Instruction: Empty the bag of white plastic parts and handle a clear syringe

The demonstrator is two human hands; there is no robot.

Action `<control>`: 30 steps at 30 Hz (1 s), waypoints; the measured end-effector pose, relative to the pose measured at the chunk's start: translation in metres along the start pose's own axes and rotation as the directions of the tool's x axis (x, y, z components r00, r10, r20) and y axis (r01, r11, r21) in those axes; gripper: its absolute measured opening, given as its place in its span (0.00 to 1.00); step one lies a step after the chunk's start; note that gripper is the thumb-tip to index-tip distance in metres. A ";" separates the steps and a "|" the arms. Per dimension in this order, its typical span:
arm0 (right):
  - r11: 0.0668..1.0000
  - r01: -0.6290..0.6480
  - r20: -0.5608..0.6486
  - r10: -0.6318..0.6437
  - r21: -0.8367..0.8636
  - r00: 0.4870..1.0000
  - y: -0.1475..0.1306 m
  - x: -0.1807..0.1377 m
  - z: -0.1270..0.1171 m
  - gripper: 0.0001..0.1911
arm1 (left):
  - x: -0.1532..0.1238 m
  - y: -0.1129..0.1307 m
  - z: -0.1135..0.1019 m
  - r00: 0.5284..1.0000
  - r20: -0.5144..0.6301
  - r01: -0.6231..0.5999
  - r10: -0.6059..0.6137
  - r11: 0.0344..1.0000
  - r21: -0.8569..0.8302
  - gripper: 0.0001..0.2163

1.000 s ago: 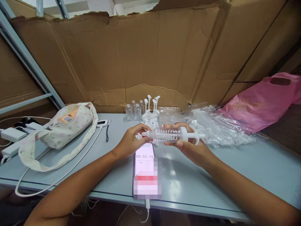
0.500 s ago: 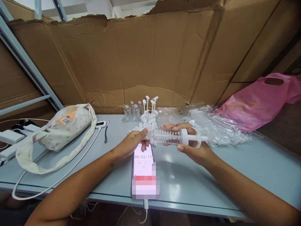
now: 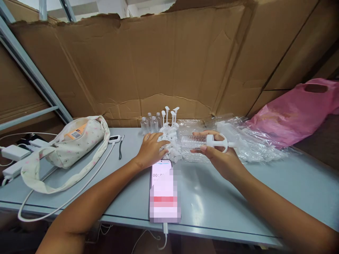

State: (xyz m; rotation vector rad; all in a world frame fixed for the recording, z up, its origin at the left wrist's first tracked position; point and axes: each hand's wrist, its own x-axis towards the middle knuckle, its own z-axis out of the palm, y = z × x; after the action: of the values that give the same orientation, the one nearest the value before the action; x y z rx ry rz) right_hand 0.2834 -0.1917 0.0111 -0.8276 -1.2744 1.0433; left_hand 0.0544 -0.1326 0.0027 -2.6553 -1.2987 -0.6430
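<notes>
My right hand (image 3: 218,151) holds a clear ribbed plastic bottle (image 3: 194,141) on its side, fingers behind and thumb in front near its white top. That top has a ring-shaped part and a thin stem pointing right. My left hand (image 3: 149,150) reaches over the left side of a heap of small white plastic parts (image 3: 172,139), fingers apart and spread, nothing visible in them. Several white pieces with long stems (image 3: 167,114) stick up behind the heap. Several small clear ribbed bottles (image 3: 153,124) stand upright just left of those stems.
A charging phone (image 3: 164,190) lies at the front of the grey table (image 3: 225,204). Clear plastic bags (image 3: 254,144) and a pink bag (image 3: 291,113) occupy the right. A floral fabric bag (image 3: 79,141), a white cable and power adapters (image 3: 16,153) sit left. Cardboard (image 3: 159,63) walls the back.
My left hand has let go of the bottle's far end and moved left and up to the white parts. My right hand still holds the bottle, now a little farther back.
</notes>
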 end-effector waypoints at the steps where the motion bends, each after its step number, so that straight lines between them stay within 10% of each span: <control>1: 1.000 -0.004 -0.002 0.004 0.000 1.000 0.000 0.000 0.000 0.15 | 0.001 -0.001 0.001 1.000 0.003 0.008 -0.008 1.000 -0.002 0.14; 15: 0.936 -0.226 0.275 0.150 0.268 0.950 0.000 -0.009 0.016 0.20 | -0.015 0.035 -0.022 0.973 -0.057 -0.226 0.222 0.897 -0.380 0.27; 24: 0.925 -0.119 0.125 0.175 -0.361 0.977 0.002 -0.010 0.012 0.25 | -0.018 0.037 -0.018 0.973 -0.084 -0.231 0.215 0.913 -0.335 0.23; 30: 0.933 -0.175 0.159 0.233 -0.313 0.959 0.003 -0.011 0.011 0.26 | -0.020 0.039 -0.027 0.986 0.089 -0.079 0.143 0.859 -0.505 0.21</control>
State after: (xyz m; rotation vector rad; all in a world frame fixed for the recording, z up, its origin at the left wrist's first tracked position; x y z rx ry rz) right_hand 0.2723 -0.2014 0.0059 -1.1292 -1.5614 1.1347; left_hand 0.0650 -0.1788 0.0218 -3.2040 -1.1104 -0.9212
